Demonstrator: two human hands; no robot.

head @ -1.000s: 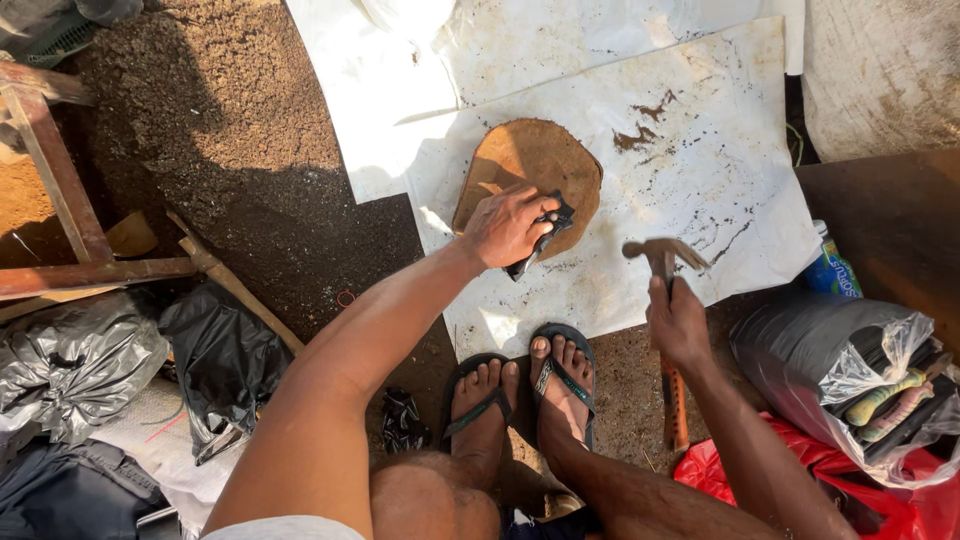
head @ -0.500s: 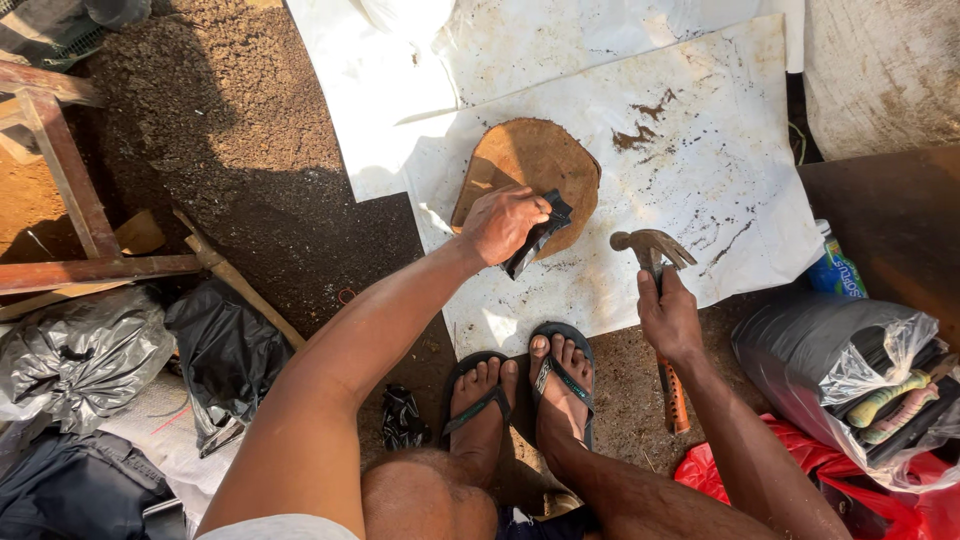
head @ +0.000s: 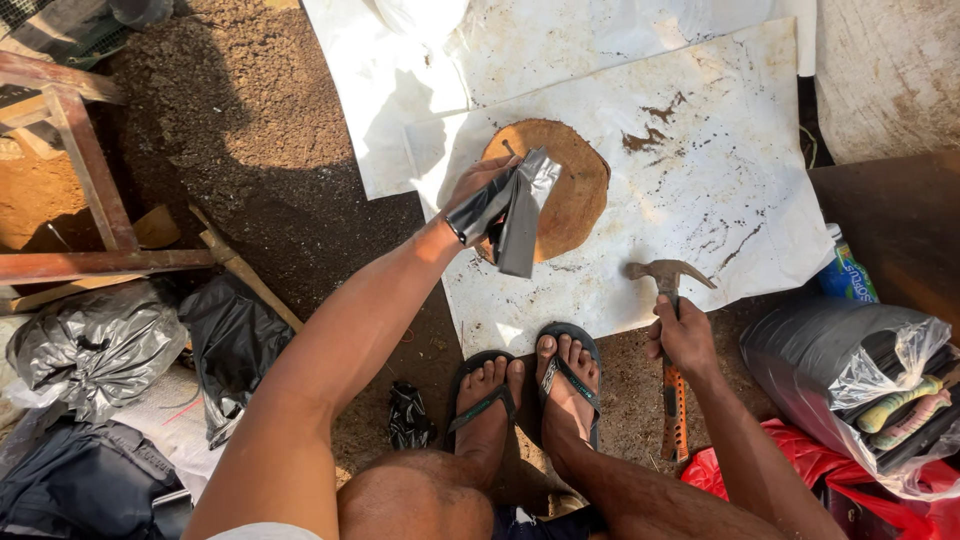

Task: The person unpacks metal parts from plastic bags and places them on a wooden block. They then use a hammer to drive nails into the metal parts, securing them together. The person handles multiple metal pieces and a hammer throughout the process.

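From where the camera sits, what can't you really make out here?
- Head view: the left hand hides where its fingers grip the folded dark strip.
- The round brown disc is partly covered by that strip and hand.
- The hammer handle is hidden inside the right hand.
- The clear bag is cut off by the right edge; its contents are unclear.

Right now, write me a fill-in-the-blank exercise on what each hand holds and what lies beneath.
1. The right hand grips a claw ____ with an orange handle.
2. The left hand lifts a folded dark plastic strip above a round brown ____.
3. The white sheet lies on the ____, in front of feet wearing flip-flops.

Missing words: hammer; disc; ground.
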